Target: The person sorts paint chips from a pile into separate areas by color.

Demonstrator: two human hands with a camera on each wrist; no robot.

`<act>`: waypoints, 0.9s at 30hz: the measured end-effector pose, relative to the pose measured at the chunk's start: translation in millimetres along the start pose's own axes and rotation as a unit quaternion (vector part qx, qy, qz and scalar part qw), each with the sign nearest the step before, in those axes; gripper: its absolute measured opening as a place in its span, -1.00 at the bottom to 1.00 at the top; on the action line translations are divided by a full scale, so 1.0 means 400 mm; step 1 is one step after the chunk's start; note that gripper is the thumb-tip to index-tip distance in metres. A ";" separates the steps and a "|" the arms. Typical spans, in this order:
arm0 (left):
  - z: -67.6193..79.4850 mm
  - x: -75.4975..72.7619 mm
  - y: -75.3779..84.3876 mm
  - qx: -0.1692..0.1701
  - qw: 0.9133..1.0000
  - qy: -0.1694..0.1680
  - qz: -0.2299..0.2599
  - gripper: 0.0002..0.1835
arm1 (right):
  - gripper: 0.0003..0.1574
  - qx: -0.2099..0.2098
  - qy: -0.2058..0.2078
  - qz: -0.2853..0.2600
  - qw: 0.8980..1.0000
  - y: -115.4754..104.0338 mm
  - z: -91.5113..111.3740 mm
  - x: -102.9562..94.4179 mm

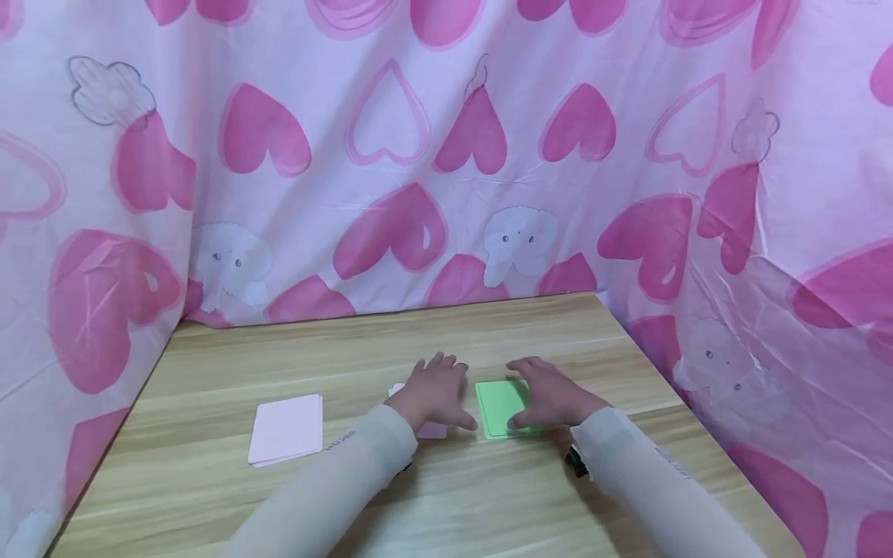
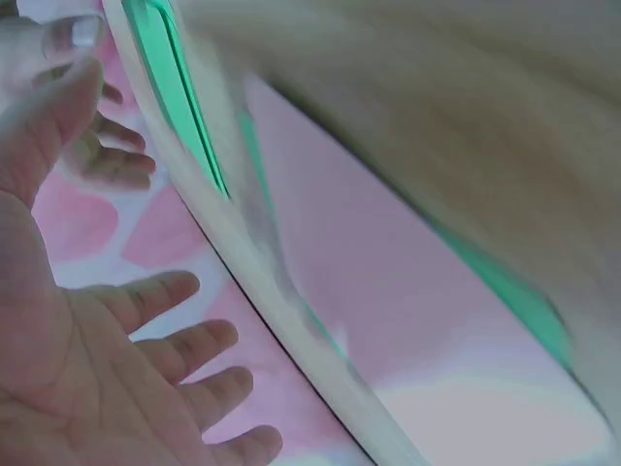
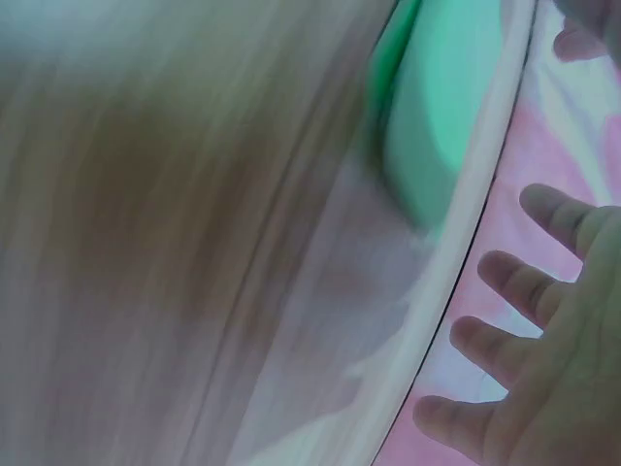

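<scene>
In the head view my left hand (image 1: 436,391) hovers over a pink card (image 1: 434,431), covering most of it, with its fingers spread. The left wrist view shows this pink card (image 2: 359,262) lying on top with green (image 2: 514,296) edges peeking out beneath. My right hand (image 1: 551,391) is spread over the right part of a green card (image 1: 495,403), its thumb close above the card's surface. In the right wrist view the green card (image 3: 441,107) is blurred, and the right hand (image 3: 543,340) has straight, parted fingers. Neither hand grips anything.
A slightly uneven pile of pale pink cards (image 1: 286,426) lies on the left of the wooden table (image 1: 335,349). Pink heart-patterned cloth (image 1: 391,225) hangs along the back and both sides, close to the table's edges.
</scene>
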State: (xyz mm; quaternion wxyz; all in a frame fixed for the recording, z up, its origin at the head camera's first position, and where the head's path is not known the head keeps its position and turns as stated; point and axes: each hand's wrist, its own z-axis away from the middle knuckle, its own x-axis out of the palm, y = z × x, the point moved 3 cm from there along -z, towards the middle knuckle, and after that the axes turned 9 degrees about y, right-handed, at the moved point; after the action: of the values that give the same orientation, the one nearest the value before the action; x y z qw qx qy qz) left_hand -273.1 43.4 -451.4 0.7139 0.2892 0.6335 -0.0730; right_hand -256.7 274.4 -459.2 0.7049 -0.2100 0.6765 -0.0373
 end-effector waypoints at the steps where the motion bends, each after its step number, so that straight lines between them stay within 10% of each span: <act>1: 0.004 -0.003 -0.018 -0.003 1.000 0.000 0.003 0.09 | 0.34 -0.003 0.003 -0.002 1.000 -0.012 -0.006 0.006; 13: 0.091 -0.051 -0.199 -0.037 0.999 0.004 0.034 0.10 | 0.28 -0.033 -0.005 -0.017 0.999 -0.168 -0.065 0.053; 27: 0.146 -0.047 -0.269 -0.056 0.997 -0.025 0.036 0.09 | 0.26 -0.045 -0.042 0.021 0.998 -0.282 -0.097 0.128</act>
State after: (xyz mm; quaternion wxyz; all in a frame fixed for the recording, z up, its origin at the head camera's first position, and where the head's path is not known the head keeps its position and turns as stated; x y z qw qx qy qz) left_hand -276.9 -79.5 -466.3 0.7468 0.2691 0.6079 -0.0186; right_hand -264.1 145.2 -467.9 0.7231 -0.2292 0.6514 0.0167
